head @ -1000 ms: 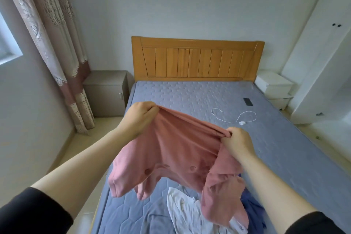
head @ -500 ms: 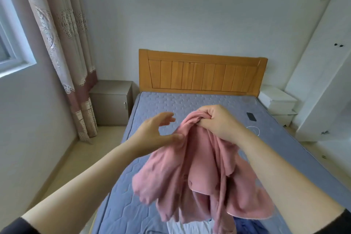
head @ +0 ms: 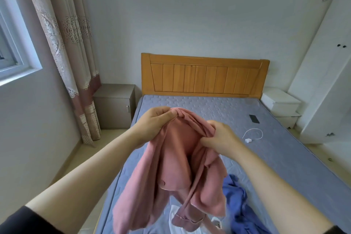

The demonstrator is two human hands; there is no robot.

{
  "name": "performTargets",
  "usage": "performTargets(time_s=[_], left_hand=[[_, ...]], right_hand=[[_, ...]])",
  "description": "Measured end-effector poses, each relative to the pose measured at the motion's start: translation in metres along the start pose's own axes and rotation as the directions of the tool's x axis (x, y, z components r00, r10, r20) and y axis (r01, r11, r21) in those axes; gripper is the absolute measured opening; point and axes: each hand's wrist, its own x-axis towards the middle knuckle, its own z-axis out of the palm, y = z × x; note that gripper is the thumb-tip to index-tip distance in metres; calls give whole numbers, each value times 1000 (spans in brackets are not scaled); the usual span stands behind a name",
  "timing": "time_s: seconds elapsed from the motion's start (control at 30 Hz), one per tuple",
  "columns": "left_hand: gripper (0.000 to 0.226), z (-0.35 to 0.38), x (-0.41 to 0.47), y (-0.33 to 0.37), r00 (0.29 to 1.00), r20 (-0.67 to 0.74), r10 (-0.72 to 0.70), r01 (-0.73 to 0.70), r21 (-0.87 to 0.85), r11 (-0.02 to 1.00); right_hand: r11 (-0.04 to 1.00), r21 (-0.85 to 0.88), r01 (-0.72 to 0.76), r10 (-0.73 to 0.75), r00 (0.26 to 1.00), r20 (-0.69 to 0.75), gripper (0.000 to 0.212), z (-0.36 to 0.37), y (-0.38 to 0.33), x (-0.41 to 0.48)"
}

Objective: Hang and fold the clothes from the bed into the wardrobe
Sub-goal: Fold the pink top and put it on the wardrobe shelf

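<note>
- Person is standing at the foot of the bed [head: 209,108], holding a pink garment [head: 176,167] up over the mattress. Its loose folds are dangling toward six o'clock.
- Left hand [head: 153,121] is gripping the bunched top edge at eleven o'clock of the garment. Right hand [head: 220,138] is pinching the same edge at one o'clock, fingers curled into the cloth.
- Step, as I am reading it: sorting out the top edge to find collar or shoulders, ahead of hanging or folding.
- Next move is probably calling for drawing the hands apart to open the cloth, then turning to the wardrobe [head: 326,81] at two o'clock. No hanger is showing.
- A blue garment [head: 239,201] at five o'clock and a white garment [head: 175,222] at six o'clock are lying on the bed, not yet handled.
- No brand, label or writing is showing legibly anywhere.
</note>
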Motion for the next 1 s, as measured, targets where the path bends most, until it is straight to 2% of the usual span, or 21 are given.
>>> performTargets(time_s=[0.1, 0.17, 0.23, 0.3, 0.4, 0.5, 0.57, 0.63, 0.7, 0.77, 0.83, 0.9, 1.0], left_hand=[[23, -11, -4, -3, 997, -76, 10, -12, -25, 1000], [24, -22, -6, -4, 993, -118, -26, 17, -76, 997], [38, -35, -8, -7, 991, -118, -59, 59, 3, 998], [55, -46, -11, -11, 986, -118, -115, 131, 135, 982], [44, -52, -18, -22, 976, -143, -165, 205, 348, 915], [42, -43, -27, -28, 982, -68, -174, 187, 405, 895], [47, -31, -30, -24, 992, -10, -126, 120, 376, 919], [51, -22, -28, -17, 996, 28, -79, 70, 244, 967], [43, -18, -24, -10, 993, 80, -90, 85, 58, 995], [29, -18, -20, -7, 993, 68, -92, 91, 17, 996], [12, -18, -17, -9, 997, 22, -80, 81, -28, 996], [14, -18, -15, -8, 996, 0, -92, 91, -144, 985], [17, -22, -11, 1, 994, -31, -108, 99, -217, 971]], right_hand=[[997, 70, -41, 43, 998, -35, 17, 4, 15, -1], [962, 263, -77, 92, 995, -43, 4, 4, 23, -2], [892, 442, -95, 122, 992, -34, 14, 1, 25, -3], [856, 514, -49, 101, 992, -72, 16, -3, 17, -1], [854, 513, 85, -24, 992, -126, 22, -14, -10, 7], [880, 425, 210, -177, 977, -115, 16, -18, -43, 20], [870, 408, 278, -268, 960, -81, 17, -17, -64, 26], [850, 429, 307, -319, 947, -44, 20, -15, -78, 31], [844, 431, 318, -337, 941, -34, 20, -14, -83, 33], [841, 442, 312, -333, 942, -32, 19, -13, -81, 33], [847, 437, 305, -318, 947, -44, 14, -10, -75, 29], [861, 420, 286, -286, 956, -64, 10, -8, -63, 24], [921, 371, 118, -131, 991, 12, 14, 0, -34, 12]])
